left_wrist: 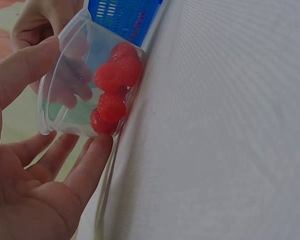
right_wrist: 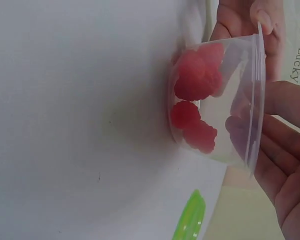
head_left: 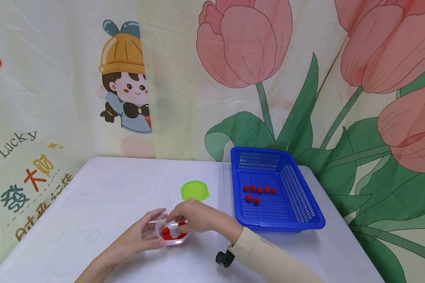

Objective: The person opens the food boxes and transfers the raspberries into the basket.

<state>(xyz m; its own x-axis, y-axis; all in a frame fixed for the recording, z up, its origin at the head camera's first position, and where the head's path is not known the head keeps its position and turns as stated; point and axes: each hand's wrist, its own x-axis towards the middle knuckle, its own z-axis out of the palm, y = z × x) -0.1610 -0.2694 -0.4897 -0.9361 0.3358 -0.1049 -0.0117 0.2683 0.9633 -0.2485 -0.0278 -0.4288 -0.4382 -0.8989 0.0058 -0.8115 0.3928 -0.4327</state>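
A small clear plastic tub [head_left: 175,242] stands on the table with several red raspberries [left_wrist: 117,72] in its bottom. My left hand [head_left: 138,237] holds it from the left side, with the thumb near the rim and fingers along the wall in the left wrist view. From the right, my right hand [head_left: 194,215] reaches over the rim, its fingers dipping into the tub. Through the clear wall in the right wrist view, the fingertips [right_wrist: 234,125] show above the raspberries, with no berry seen between them.
A blue plastic basket [head_left: 279,224] at the right contains several raspberries [head_left: 259,190] on its mesh floor. Behind the tub lies a bright green lid [head_left: 194,190]. A black device [head_left: 224,258] sits at my right sleeve. A printed curtain [head_left: 177,78] hangs behind the white-covered table [head_left: 120,188].
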